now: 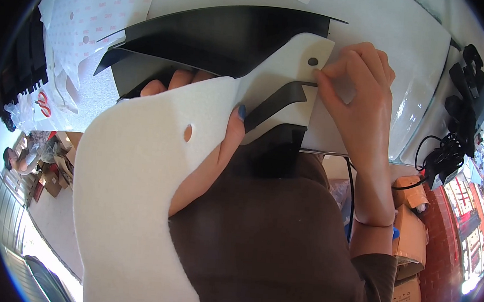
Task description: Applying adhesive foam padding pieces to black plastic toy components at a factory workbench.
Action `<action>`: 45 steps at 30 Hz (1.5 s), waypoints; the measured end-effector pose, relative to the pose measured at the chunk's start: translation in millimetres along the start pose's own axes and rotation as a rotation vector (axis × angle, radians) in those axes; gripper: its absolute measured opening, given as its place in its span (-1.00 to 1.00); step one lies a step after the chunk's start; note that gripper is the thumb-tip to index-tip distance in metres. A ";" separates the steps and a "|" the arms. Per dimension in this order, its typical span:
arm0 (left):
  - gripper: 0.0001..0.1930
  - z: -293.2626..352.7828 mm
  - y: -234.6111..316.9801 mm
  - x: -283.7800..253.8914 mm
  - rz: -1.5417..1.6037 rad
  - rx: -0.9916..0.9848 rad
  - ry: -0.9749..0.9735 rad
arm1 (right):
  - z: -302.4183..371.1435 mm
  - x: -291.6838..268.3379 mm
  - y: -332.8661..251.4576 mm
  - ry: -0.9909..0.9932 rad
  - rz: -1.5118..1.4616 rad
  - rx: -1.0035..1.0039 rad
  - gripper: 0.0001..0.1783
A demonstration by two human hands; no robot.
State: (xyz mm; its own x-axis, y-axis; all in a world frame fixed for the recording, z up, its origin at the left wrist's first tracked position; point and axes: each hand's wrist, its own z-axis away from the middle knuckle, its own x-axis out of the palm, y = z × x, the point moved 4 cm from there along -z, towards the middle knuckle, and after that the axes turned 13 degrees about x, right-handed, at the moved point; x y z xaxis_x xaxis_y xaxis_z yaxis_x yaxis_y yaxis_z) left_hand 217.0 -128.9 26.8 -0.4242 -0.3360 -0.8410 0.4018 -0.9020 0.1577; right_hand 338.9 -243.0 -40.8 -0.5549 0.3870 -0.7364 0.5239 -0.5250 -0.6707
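A long white felt piece (133,182) with punched holes lies over a curved black plastic panel (216,34) and hangs down in front of my body. My left hand (226,141) grips both, its thumb on the felt's edge and its fingertips showing behind. My right hand (364,84) pinches the felt's right end beside a hole that looks dark. Between the hands, a narrow black strip (276,103) crosses the felt, and a wider black part (279,145) shows below it.
A white table (395,44) lies beneath the panel. Printed backing sheets (97,14) and red-handled scissors (43,104) are at left. Black parts (467,82) and a coiled cable (446,157) sit at right, above cardboard boxes (410,235). Another person (19,161) is far left.
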 end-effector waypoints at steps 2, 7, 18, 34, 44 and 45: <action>-0.78 -2.5 1.3 -3.6 0.090 -0.060 -0.095 | -1.2 -0.8 -0.2 -0.012 0.043 0.004 -0.76; -0.79 -4.0 -1.2 0.0 0.046 0.020 -0.065 | -4.4 -6.8 2.1 -0.054 0.183 0.037 -0.76; -0.81 5.5 -7.9 16.9 0.044 0.110 0.121 | -10.7 6.0 5.7 0.211 0.127 0.065 -0.81; -0.74 16.4 -16.5 26.8 0.147 0.113 0.346 | -9.0 2.0 -28.3 -0.294 -0.204 -0.230 -0.84; -0.55 74.5 -48.1 25.8 0.807 -0.102 0.611 | -14.4 0.1 -30.2 -0.355 -0.035 -0.187 -0.71; -0.52 80.9 -52.9 26.6 0.910 -0.133 0.668 | -15.0 1.2 -32.7 -0.370 -0.004 -0.196 -0.71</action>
State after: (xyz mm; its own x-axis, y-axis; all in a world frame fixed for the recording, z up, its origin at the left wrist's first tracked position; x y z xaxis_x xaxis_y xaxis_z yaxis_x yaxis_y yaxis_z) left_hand 118.8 -112.1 38.0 0.5711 -0.6039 -0.5560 0.4393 -0.3473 0.8285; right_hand 330.8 -214.0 -21.0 -0.7334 0.0715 -0.6760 0.6143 -0.3561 -0.7041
